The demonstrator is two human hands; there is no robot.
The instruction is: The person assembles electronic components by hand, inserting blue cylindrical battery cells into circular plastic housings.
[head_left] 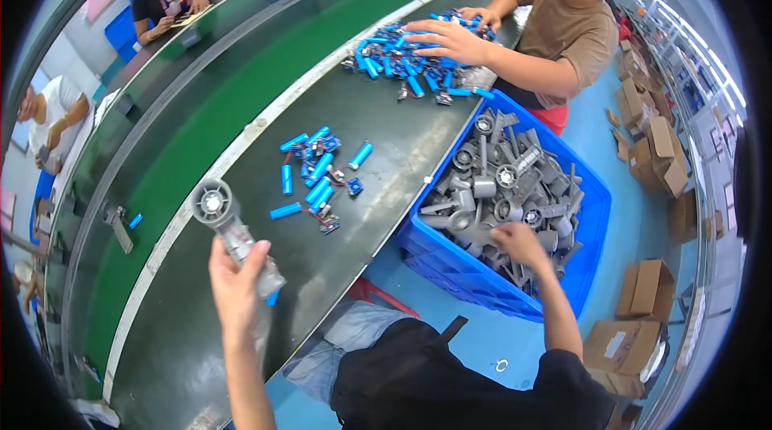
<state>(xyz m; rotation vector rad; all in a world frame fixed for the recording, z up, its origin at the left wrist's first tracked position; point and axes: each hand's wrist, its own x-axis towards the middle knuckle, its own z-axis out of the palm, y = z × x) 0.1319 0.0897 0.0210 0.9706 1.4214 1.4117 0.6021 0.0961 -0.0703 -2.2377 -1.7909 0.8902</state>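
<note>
Got a grey fan [235, 238] grasped between thumb and fingers of the left hand [236, 289], up above the dark bench [394, 156], with the round end pointing away. Reaching into the blue crate [458, 273] with the right hand [523, 246], right at the grey plastic parts [507, 176]; honestly can't tell whether pinching one or just touching. Can also see loose blue batteries [320, 168] with wires on the bench past the fan, plus a bigger battery heap [388, 60] farther up, under the hands of a co-worker [583, 32].
</note>
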